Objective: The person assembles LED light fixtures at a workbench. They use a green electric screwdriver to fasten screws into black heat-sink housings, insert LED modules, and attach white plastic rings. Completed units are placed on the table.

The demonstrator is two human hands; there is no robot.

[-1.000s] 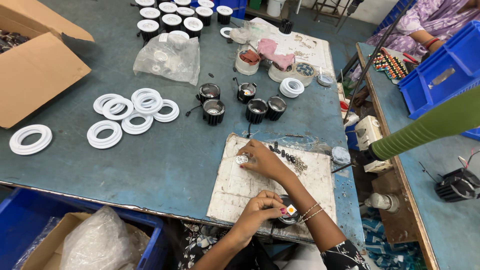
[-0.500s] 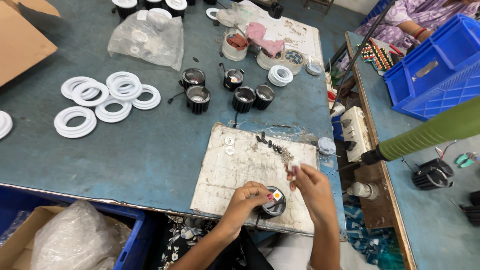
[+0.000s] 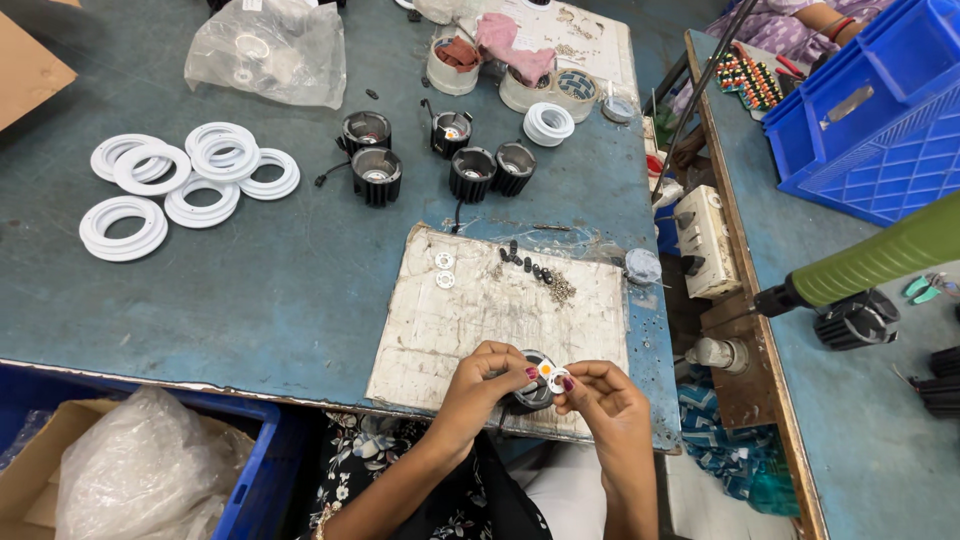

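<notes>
- The left hand [image 3: 480,385] has its fingers curled round a small black round housing [image 3: 530,395], holding it at the near edge of a worn white board [image 3: 470,310].
- The right hand [image 3: 605,395] has its thumb and forefinger pinched shut on a small white disc with an orange centre [image 3: 551,373], held just on top of the housing.
- Two more small white discs [image 3: 444,270] lie on the board's far part, with a row of small black pieces [image 3: 530,266] beside them.
- Five black finned housings [image 3: 430,155] stand on the blue worktop [image 3: 250,290] beyond the board; flat white rings [image 3: 180,185] lie in overlapping piles to their left.
- A clear plastic bag [image 3: 268,50] holds more white parts; round tubs [image 3: 500,70] at the far side hold pink cloth.
- Below the near worktop edge, a blue crate [image 3: 245,470] holds a cardboard box with crumpled plastic [image 3: 140,480].
- Bare worktop lies between the rings and the board; the hands work right at the near edge.
</notes>
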